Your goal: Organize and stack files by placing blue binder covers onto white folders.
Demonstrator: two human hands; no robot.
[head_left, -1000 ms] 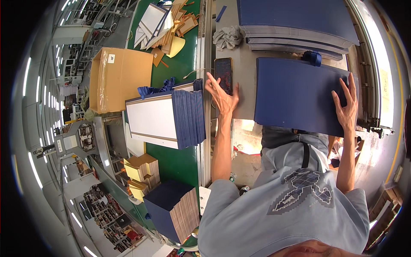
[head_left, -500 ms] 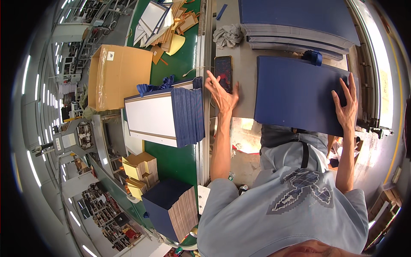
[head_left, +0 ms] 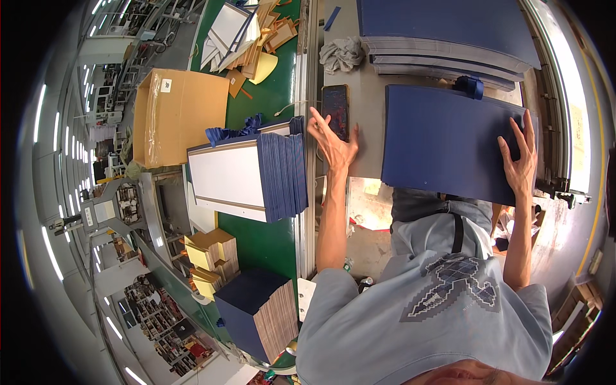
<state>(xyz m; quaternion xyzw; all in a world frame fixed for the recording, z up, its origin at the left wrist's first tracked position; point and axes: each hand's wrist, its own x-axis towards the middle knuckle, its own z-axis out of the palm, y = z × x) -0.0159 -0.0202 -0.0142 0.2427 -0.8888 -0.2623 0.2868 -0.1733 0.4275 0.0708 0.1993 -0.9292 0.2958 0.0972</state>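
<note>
Long green-topped table [head_left: 250,240] is running down the person's left; grey worktable [head_left: 369,138] is standing in front. Stack of large navy boards [head_left: 449,25] is occupying its far side. Nearer the person, just short of that stack, a large navy board [head_left: 443,144] is lying flat, its near edge reaching the person's waist; left edge looking layered, so possibly more than one sheet.

Handling, judged by eye: board is probably behaving stiff, fairly light for its breadth, smooth enough to be slipping under a dry palm; corners likely denting if knocked. Best hold: both side edges, one hand each, supporting from beneath.

On the green top, a cardboard box [head_left: 186,119] is standing beyond a pile of blue-edged white panels [head_left: 228,183].

Right hand [head_left: 521,157] is resting on the board's right side, fingers spread, pinching nothing. Left hand [head_left: 335,146] is hovering or resting beside a smartphone [head_left: 335,106], fingers spread, thumb apart; contact unclear. Small navy ribbon bundle [head_left: 469,86] is sitting at the board's far edge.
</note>
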